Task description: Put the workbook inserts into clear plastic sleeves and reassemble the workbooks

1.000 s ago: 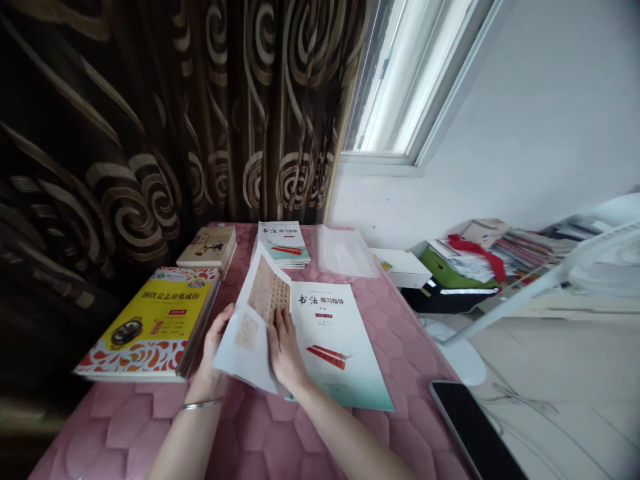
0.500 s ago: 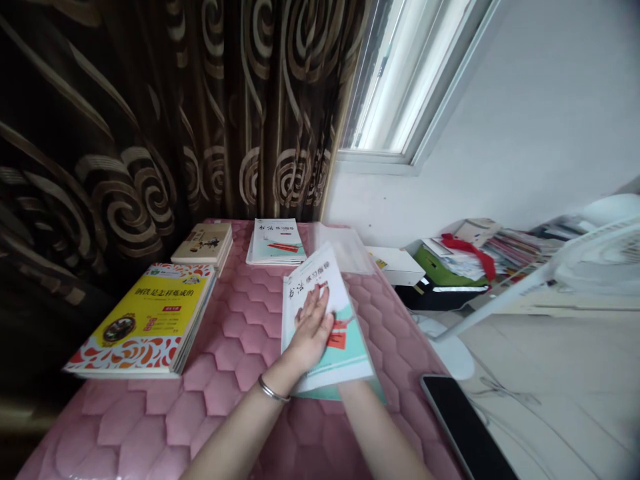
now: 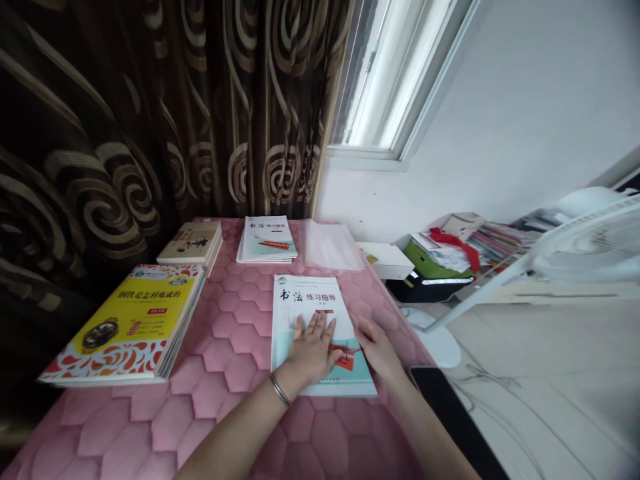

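A calligraphy workbook [image 3: 305,293] with a white and pale green cover and a red picture lies flat on the pink quilted tabletop in front of me. My left hand [image 3: 313,350], a silver bangle at its wrist, rests palm down on the cover with fingers spread. At the book's right edge is my right hand [image 3: 377,350], its fingers bent and close together against that edge; some fingertips are hidden. Farther back sits a stack of matching workbooks [image 3: 270,233]. Clear plastic book covers [image 3: 331,245] lie beside that stack.
On the left are a stack of yellow-covered books [image 3: 145,307] and a smaller stack of tan books [image 3: 191,243]. A black flat device [image 3: 445,407] lies by the right edge. Beyond stand a white box [image 3: 387,259], a white fan [image 3: 575,250] and piled papers. A patterned curtain hangs behind.
The workbook, tilted and raised before, now lies flat and straighter. My right hand has come out from underneath to its right edge. My left hand stays on the cover. The view has shifted slightly.
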Available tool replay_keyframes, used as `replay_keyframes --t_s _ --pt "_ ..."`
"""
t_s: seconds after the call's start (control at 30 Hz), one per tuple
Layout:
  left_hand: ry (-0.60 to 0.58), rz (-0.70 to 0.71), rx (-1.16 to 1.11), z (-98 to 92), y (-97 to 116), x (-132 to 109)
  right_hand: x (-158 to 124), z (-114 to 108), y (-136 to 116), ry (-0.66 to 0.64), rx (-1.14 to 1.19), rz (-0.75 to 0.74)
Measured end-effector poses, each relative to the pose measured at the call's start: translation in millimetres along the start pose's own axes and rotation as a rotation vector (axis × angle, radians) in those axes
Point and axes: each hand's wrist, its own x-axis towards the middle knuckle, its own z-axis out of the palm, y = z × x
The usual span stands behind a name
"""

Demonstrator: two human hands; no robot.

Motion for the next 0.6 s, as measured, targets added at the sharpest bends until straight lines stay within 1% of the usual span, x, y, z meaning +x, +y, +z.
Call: replay_keyframes --t_s 0.07,0.13,0.23,0.33,0.4,0.5,0.6 --pt "0.018 -0.009 0.023 5.4 0 2 -5 2 3 -0.033 -0.164 -0.008" --pt "0.031 -0.046 0.035 8.3 -1 5 -11 4 2 -0.077 -0.372 0.025" --pt "0.070 -0.179 0.068 8.4 -7 11 -18 7 -2 -0.114 -0.600 0.034" --pt "0.120 -0.324 0.117 2.5 -17 17 -20 9 -6 -0.131 -0.702 -0.008" --pt "0.135 -0.393 0.148 -3.9 -24 19 -19 10 -9 -0.144 -0.752 -0.003" --pt "0.154 -0.453 0.175 -12.4 -33 20 -19 9 -13 -0.179 -0.799 0.024" --pt "0.192 -0.490 0.167 -15.9 -43 20 -20 8 -17 -0.221 -0.823 0.038"
